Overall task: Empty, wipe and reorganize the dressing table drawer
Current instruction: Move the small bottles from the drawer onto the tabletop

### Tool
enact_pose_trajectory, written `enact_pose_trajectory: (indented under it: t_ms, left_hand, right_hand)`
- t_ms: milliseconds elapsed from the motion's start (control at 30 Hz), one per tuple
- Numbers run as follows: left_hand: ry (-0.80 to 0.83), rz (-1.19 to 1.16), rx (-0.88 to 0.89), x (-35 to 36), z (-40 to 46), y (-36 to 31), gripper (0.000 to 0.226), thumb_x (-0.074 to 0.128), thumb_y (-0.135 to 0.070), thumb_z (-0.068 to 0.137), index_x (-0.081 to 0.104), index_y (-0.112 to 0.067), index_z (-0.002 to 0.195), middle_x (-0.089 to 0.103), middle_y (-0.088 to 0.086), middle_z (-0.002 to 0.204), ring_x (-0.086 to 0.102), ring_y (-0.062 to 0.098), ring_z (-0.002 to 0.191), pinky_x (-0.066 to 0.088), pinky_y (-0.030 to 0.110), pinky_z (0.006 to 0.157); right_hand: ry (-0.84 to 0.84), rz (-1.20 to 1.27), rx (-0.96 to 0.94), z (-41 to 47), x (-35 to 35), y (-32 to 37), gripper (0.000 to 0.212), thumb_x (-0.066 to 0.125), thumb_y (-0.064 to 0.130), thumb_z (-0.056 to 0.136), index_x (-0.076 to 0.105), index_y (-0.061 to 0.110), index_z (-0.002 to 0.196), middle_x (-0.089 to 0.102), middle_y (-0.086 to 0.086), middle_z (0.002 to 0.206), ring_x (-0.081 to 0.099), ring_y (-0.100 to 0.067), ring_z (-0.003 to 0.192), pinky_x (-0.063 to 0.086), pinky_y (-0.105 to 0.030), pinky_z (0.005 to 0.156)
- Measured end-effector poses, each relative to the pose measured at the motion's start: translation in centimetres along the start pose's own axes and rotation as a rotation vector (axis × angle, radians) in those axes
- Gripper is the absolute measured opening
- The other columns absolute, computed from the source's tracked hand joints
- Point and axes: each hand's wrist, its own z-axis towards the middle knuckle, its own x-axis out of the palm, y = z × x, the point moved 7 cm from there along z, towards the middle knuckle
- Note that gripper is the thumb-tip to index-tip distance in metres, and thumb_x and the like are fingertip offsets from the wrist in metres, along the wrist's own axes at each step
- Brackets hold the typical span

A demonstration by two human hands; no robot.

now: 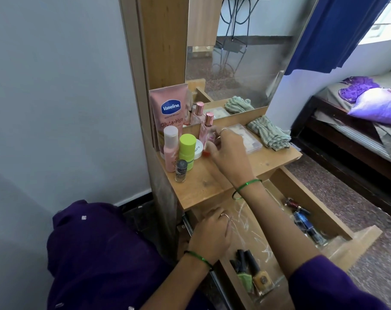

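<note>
emptying approx half done: bottles (177, 144) stand on top; nail polish (252, 274) remains in open drawer (324, 204). our right hand (226, 151) pinches a small red item; left hand (212, 236) rests relaxed on drawer edge. wiping, reorg. pending.

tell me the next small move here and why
Probably let go of the small red item on the tabletop and bring the right hand back down for more: nail polish bottles still lie in the open drawer, so emptying isn't done. The left hand rests at the drawer's near edge.
</note>
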Motion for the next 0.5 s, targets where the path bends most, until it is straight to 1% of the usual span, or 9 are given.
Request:
enact_pose_trajectory:
  t_ms: [67, 133, 233, 267, 333, 433, 500]
  left_hand:
    - [-0.003, -0.003, -0.002, -0.08, -0.05, 0.03, 0.063, 0.013, -0.037, 0.084, 0.062, -0.011, 0.113, 0.060, 0.006, 0.117, 0.060, 0.020, 0.103, 0.051, 0.031, 0.082]
    - [-0.010, 0.011, -0.004, -0.13, -0.09, 0.07, 0.056, 0.018, -0.034, 0.085, 0.065, -0.011, 0.106, 0.063, 0.005, 0.110, 0.063, 0.019, 0.098, 0.053, 0.029, 0.077]
    - [0.003, 0.009, -0.004, -0.07, -0.05, 0.11, 0.055, 0.018, -0.034, 0.086, 0.063, -0.011, 0.105, 0.062, 0.004, 0.107, 0.061, 0.019, 0.095, 0.053, 0.030, 0.076]
    - [0.002, 0.010, -0.003, -0.08, -0.07, 0.11, 0.054, 0.017, -0.034, 0.086, 0.063, -0.012, 0.106, 0.061, 0.004, 0.106, 0.061, 0.019, 0.095, 0.053, 0.031, 0.076]
    - [-0.005, 0.007, -0.001, -0.20, -0.08, 0.07, 0.053, 0.018, -0.034, 0.087, 0.063, -0.012, 0.106, 0.061, 0.003, 0.106, 0.061, 0.018, 0.094, 0.052, 0.030, 0.076]
    - [-0.009, 0.004, -0.002, -0.23, -0.02, 0.06, 0.055, 0.016, -0.035, 0.087, 0.062, -0.012, 0.106, 0.060, 0.003, 0.107, 0.060, 0.017, 0.094, 0.051, 0.029, 0.077]
    - [-0.016, 0.001, 0.000, -0.30, -0.02, 0.05, 0.055, 0.016, -0.035, 0.087, 0.063, -0.012, 0.103, 0.061, 0.003, 0.105, 0.060, 0.018, 0.092, 0.051, 0.030, 0.075]
  right_hand:
    - [-0.015, -0.007, -0.008, 0.18, -0.12, 0.17, 0.017, 0.055, -0.003, 0.080, 0.064, -0.001, 0.095, 0.064, -0.012, 0.086, 0.053, -0.017, 0.075, 0.039, -0.018, 0.071]
    - [-0.017, -0.022, -0.014, 0.36, -0.08, 0.14, 0.019, 0.056, -0.002, 0.082, 0.065, -0.001, 0.098, 0.064, -0.013, 0.090, 0.052, -0.014, 0.077, 0.036, -0.014, 0.072]
    - [-0.012, -0.014, -0.013, 0.48, 0.06, 0.02, 0.018, 0.056, -0.002, 0.082, 0.064, 0.001, 0.097, 0.064, -0.012, 0.089, 0.057, -0.017, 0.077, 0.044, -0.021, 0.074]
    - [-0.009, -0.012, -0.011, 0.45, 0.09, -0.01, 0.017, 0.056, -0.002, 0.082, 0.064, 0.002, 0.096, 0.064, -0.012, 0.089, 0.057, -0.018, 0.077, 0.045, -0.022, 0.074]
    - [-0.016, -0.024, -0.021, 0.38, 0.07, 0.06, 0.017, 0.056, -0.002, 0.081, 0.065, 0.002, 0.096, 0.062, -0.011, 0.090, 0.057, -0.019, 0.077, 0.043, -0.019, 0.073]
    - [-0.026, -0.038, -0.041, 0.32, 0.01, -0.01, 0.019, 0.057, -0.003, 0.080, 0.065, 0.002, 0.095, 0.058, -0.009, 0.094, 0.058, -0.021, 0.079, 0.046, -0.024, 0.074]
    - [-0.032, -0.027, -0.054, 0.15, -0.20, 0.11, 0.019, 0.058, -0.004, 0.079, 0.065, 0.003, 0.095, 0.057, -0.006, 0.094, 0.059, -0.020, 0.079, 0.048, -0.025, 0.075]
